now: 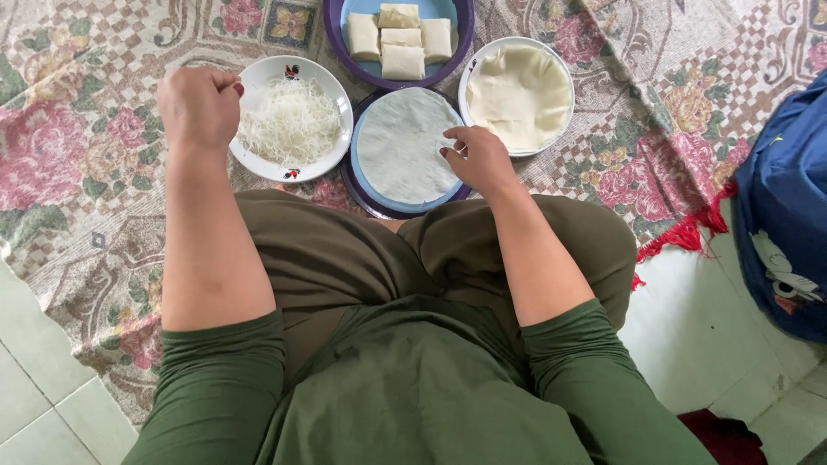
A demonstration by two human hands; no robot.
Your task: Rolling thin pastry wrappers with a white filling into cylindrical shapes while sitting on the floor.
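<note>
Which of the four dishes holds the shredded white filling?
The white plate at far left, beside the left hand; the others hold wrappers or folded rolls.

On the rug [103,189], the plate of shredded filling [290,120] lies left of the plate with a flat wrapper [405,146]; the bowl of wrappers [517,95] lies right; the plate of folded rolls [399,39] sits behind.

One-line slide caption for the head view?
Seated on a floral mat, the left hand pinches white shreds over their plate; the right hand rests on a round wrapper.
</note>
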